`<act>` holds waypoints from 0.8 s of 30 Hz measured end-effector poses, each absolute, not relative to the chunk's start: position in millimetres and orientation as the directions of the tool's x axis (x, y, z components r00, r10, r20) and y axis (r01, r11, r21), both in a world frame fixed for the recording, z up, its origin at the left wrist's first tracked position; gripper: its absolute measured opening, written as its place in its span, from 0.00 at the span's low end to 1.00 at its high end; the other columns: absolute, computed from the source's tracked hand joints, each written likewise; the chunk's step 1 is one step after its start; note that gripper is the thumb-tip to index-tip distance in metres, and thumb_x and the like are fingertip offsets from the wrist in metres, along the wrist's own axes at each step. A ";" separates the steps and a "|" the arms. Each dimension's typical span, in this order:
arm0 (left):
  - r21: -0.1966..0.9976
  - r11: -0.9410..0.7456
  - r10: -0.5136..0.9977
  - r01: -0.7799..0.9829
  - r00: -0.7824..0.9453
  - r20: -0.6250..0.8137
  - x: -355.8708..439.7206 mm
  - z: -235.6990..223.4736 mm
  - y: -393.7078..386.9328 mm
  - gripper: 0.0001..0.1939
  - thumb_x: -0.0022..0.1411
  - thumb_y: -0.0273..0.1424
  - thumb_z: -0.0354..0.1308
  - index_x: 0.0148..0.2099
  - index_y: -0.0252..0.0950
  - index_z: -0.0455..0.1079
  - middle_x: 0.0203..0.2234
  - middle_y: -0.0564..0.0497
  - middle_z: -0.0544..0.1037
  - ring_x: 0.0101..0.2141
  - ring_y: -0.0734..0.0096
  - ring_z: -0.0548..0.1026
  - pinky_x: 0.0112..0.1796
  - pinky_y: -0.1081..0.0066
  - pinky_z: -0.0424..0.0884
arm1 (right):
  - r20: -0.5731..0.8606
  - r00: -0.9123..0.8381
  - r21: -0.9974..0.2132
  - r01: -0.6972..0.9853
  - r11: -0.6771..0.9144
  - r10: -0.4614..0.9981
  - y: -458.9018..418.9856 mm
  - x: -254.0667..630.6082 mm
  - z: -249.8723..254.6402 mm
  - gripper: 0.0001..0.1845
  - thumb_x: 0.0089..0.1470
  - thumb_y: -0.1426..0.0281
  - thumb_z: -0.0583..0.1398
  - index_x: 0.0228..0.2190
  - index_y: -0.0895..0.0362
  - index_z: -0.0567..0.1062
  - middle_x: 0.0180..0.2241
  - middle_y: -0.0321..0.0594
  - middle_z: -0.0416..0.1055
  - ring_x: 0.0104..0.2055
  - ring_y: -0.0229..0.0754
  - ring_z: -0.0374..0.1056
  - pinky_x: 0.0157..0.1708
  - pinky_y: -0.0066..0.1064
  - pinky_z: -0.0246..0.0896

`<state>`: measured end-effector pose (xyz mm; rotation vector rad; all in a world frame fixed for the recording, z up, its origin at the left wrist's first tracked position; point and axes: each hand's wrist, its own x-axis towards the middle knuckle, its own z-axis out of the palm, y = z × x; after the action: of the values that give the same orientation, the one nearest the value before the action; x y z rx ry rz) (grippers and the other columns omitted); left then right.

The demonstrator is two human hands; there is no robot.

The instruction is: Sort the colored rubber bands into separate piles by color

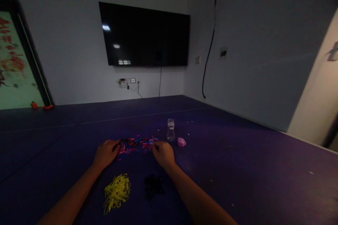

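A loose pile of pink, blue, red and black rubber bands [132,146] lies on the purple surface between my two hands. At its left edge, my left hand [106,153] rests with curled fingers touching the bands. My right hand [163,153] is closed at the right edge, its fingertips against the pile. Anything pinched in either hand is too small to make out. Nearer to me, a heap of yellow rubber bands [117,191] sits by my left forearm. Between my forearms, towards the right, is a small dark heap of black bands [153,185].
A clear bottle [170,132] stands upright and uncapped beyond my right hand, with a pink cap [181,142] beside it. Small white scraps [188,134] dot the purple surface [237,168]. A television [148,35] hangs on the far wall above sockets and cables.
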<state>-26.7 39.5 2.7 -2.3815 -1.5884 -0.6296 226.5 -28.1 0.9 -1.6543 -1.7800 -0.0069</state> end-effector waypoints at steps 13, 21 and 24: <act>0.247 -0.315 0.844 0.916 0.152 0.515 -36.6 3.4 43.0 0.16 0.52 0.30 0.44 0.30 0.38 0.74 0.32 0.50 0.79 0.38 0.64 0.74 0.42 0.68 0.66 | 0.499 0.051 -0.435 0.878 0.199 0.865 -27.6 226.0 -2.0 0.14 0.53 0.67 0.52 0.22 0.55 0.74 0.22 0.36 0.72 0.25 0.34 0.65 0.22 0.24 0.43; 0.271 -0.252 0.881 0.929 0.105 0.461 -38.3 1.3 46.5 0.15 0.52 0.37 0.49 0.35 0.37 0.74 0.33 0.49 0.79 0.38 0.62 0.74 0.38 0.70 0.68 | 0.491 0.055 -0.445 0.874 0.196 0.870 -28.6 225.6 0.1 0.15 0.53 0.66 0.52 0.22 0.55 0.74 0.23 0.37 0.72 0.27 0.35 0.66 0.23 0.24 0.45; 0.303 -0.244 0.890 0.921 0.089 0.447 -41.0 -0.3 47.8 0.15 0.51 0.34 0.49 0.36 0.37 0.74 0.33 0.49 0.79 0.37 0.63 0.75 0.36 0.72 0.68 | 0.483 0.051 -0.446 0.874 0.195 0.874 -29.2 225.8 1.4 0.14 0.53 0.67 0.52 0.23 0.55 0.75 0.24 0.36 0.72 0.26 0.34 0.66 0.23 0.24 0.45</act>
<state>-41.0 47.8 -0.3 -2.2763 -1.8959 -0.8646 225.8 -29.2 1.4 -1.6429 -1.7832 0.0005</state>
